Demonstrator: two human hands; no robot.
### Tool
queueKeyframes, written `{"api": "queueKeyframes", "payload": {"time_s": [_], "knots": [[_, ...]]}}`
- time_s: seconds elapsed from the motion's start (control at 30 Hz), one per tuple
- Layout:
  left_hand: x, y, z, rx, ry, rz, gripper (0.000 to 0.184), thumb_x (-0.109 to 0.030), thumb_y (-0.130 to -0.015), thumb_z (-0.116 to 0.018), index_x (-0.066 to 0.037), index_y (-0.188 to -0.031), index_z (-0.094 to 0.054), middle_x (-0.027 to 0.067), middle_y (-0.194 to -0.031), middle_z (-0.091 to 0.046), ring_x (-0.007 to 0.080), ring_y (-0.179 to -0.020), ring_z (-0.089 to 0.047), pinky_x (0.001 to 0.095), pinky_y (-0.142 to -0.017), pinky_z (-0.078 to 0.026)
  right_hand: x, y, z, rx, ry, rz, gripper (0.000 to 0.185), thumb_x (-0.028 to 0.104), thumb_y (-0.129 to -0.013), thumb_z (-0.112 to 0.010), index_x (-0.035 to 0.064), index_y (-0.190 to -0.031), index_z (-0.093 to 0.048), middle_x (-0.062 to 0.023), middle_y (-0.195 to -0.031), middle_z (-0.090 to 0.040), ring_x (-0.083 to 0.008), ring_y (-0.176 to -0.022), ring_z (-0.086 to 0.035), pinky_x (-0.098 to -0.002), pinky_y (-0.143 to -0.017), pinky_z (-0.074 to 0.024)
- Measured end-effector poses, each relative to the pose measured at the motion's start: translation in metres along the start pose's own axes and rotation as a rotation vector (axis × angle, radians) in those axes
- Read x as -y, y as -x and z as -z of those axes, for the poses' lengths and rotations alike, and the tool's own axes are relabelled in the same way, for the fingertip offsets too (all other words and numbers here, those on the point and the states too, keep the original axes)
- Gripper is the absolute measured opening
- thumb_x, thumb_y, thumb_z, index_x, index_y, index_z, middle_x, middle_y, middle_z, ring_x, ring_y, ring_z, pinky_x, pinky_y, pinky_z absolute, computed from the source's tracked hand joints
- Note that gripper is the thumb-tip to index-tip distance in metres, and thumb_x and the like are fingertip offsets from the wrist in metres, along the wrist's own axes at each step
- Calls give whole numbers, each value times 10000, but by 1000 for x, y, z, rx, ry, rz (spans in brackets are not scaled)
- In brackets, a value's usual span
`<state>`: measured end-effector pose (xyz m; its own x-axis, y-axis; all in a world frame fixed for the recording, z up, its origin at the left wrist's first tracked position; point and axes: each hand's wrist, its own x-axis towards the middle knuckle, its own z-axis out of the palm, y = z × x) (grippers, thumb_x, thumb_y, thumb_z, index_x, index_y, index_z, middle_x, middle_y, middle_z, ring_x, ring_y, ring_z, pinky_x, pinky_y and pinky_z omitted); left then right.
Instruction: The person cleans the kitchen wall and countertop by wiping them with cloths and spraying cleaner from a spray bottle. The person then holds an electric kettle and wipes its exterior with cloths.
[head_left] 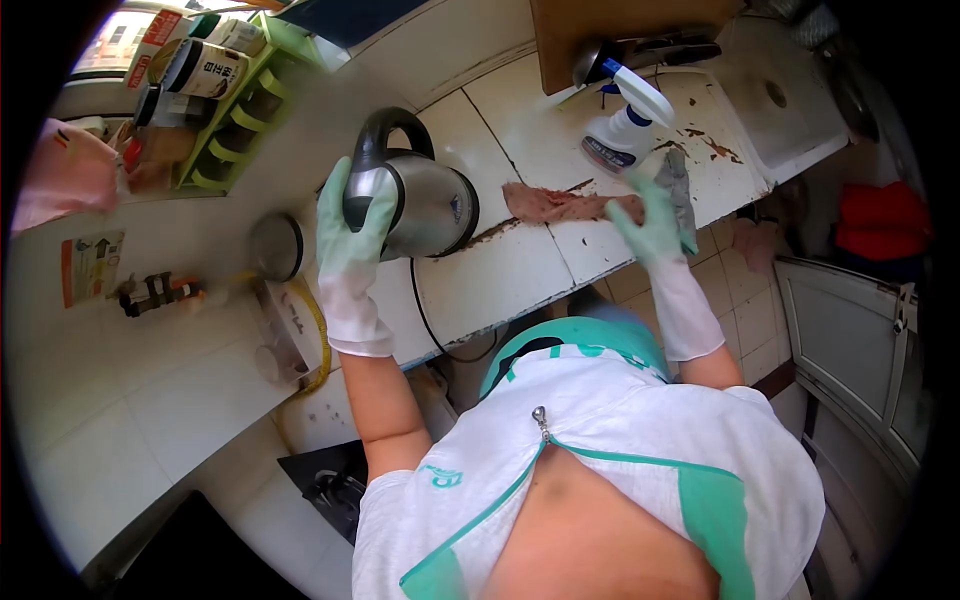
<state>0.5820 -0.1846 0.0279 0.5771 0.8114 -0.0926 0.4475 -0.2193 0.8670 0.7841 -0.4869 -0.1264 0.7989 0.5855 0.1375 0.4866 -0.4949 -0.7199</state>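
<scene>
From the right hand [648,222], loosely spread near the surface's [530,272] front edge, the cloth [545,203] is stretched lengthwise toward the kettle [425,205], grasped by the left hand [347,240].

This is a kitchen, and its small scale and everyday clutter suggest a home. A pale tiled worktop [515,265] runs along the wall, with a steel kettle [425,205] and a spray bottle [615,145] on it. At its far right end is what looks like a sink basin [805,130] with a round drain, and a brown board [572,30] stands near it. By the window [105,45], a green rack [225,150] sits beside labelled jars [205,70] and other containers. A yellow hose [323,350] curves along the left, and a framed cabinet door [845,335] hangs low on the right.
</scene>
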Motion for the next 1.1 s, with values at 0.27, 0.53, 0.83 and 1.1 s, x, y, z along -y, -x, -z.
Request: {"api": "queueKeyframes", "payload": {"time_s": [0.27,0.53,0.83,1.1], "knots": [[3,1,1,33,104,-7,724,-329,-819,-764,-13,-1396,-459,150,-1291,-511,226,-1153,-542,316,-967,-449,-5,-33,-84,426,389,312,233,126,-795,-612,77,-1011,-683,-107,-890,-685,-335,-794,-655,-456,-717,-514],[18,-3,-14,-137,72,-159,579,-300,-891,-694,31,-1328,-508,175,-1272,-538,241,-1134,-558,341,-972,-444,194,-79,-105,-118,-883,390,154,6,-820,-621,32,-951,-699,-116,-1018,-679,-261,-1001,-616,-358,-915,-472],[28,-10,-12,-190,-10,-234,527,-301,-877,-710,14,-1270,-558,146,-1227,-562,248,-1122,-558,348,-982,-431,141,-107,-213,-16,-815,14,216,94,-899,-509,3,-754,-642,-81,-720,-628,-146,-639,-580,-326,-600,-472],[29,-10,-13,-212,-71,-279,524,-294,-879,-709,0,-1283,-552,154,-1284,-537,262,-1178,-535,357,-1017,-416,187,-87,-139,366,-954,-84,330,245,-962,-533,10,-1179,-613,-159,-1129,-642,-237,-1060,-576,-333,-916,-440]]}}
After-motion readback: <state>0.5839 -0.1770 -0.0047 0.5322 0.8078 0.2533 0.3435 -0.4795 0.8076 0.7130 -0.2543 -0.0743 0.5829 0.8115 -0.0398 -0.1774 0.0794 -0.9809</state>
